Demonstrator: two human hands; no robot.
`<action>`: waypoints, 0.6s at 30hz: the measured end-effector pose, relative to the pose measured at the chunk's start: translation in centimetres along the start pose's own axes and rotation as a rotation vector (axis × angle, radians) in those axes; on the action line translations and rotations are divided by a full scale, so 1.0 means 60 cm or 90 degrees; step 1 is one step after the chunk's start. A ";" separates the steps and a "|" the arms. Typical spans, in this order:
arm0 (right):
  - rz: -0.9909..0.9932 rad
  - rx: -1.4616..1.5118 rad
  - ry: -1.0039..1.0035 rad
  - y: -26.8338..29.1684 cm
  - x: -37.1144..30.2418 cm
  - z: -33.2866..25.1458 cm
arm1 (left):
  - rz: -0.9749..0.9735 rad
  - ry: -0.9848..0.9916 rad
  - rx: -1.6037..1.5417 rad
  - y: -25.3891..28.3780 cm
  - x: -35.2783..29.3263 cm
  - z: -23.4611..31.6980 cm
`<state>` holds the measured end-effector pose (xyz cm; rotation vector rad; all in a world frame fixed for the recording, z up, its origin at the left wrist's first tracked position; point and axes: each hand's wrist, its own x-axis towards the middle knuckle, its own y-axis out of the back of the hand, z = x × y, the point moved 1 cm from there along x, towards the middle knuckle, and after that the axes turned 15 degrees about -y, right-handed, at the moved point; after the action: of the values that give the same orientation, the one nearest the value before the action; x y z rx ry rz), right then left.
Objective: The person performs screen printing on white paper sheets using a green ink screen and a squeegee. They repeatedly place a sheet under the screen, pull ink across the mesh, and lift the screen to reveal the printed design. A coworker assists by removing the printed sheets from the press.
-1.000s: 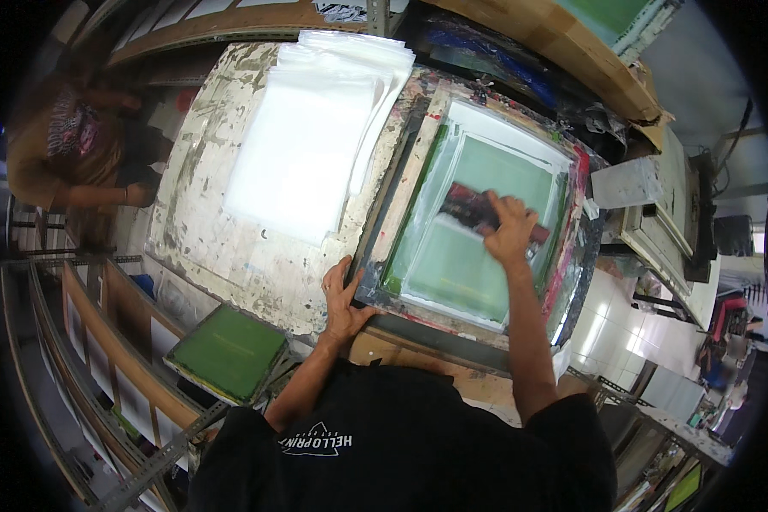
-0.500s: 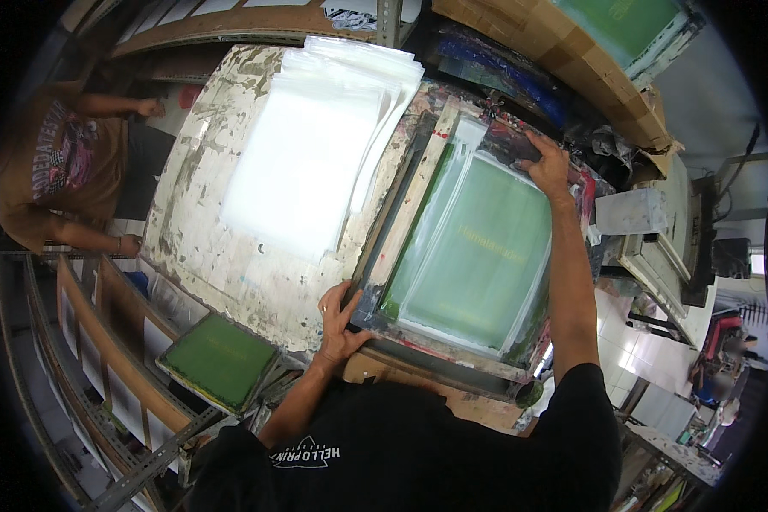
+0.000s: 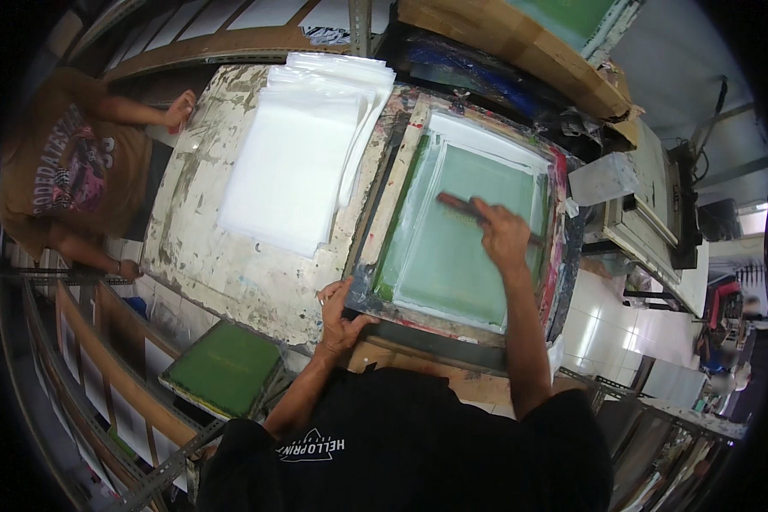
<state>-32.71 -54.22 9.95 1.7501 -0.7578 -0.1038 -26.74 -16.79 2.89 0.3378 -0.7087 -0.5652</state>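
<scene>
A screen-printing frame [image 3: 411, 145] lies over the right part of the worktable, its green mesh [image 3: 469, 183] marked with white ink along the edges. My right hand [image 3: 505, 235] is closed on the squeegee [image 3: 462, 205], a dark, narrow bar slanting across the middle of the mesh; motion blurs it slightly. At the frame's near left corner, my left hand [image 3: 341, 317] grips the edge with thumb and fingers on either side of the corner. A stack of white sheets [image 3: 290, 162] rests just left of the frame.
Across the stained worktable [image 3: 188, 247] on the left stands another person [image 3: 94, 171] in a brown shirt. A second green screen [image 3: 222, 367] sits at lower left beside wooden racks [image 3: 119, 341]. A translucent tub [image 3: 604, 177] stands right of the frame, with a cardboard box [image 3: 520, 47] behind.
My right hand has come from the frame's far right corner to the middle of the mesh, now with the squeegee. My left hand stays at the corner. The other person's far hand has shifted.
</scene>
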 end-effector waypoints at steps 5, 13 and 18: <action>-0.084 0.045 -0.043 0.150 -0.128 -0.124 | 0.090 -0.032 -0.016 0.014 0.040 0.039; 0.050 -0.004 0.035 0.349 -0.060 -0.194 | 0.360 -0.059 -0.164 0.018 0.247 0.158; 0.151 0.071 0.152 0.416 0.117 -0.166 | 0.405 -0.081 -0.351 -0.057 0.391 0.085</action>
<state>-33.64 -52.74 37.68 1.7258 -0.8002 0.3074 -16.97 -33.92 17.01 -0.4344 -0.7057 -0.1554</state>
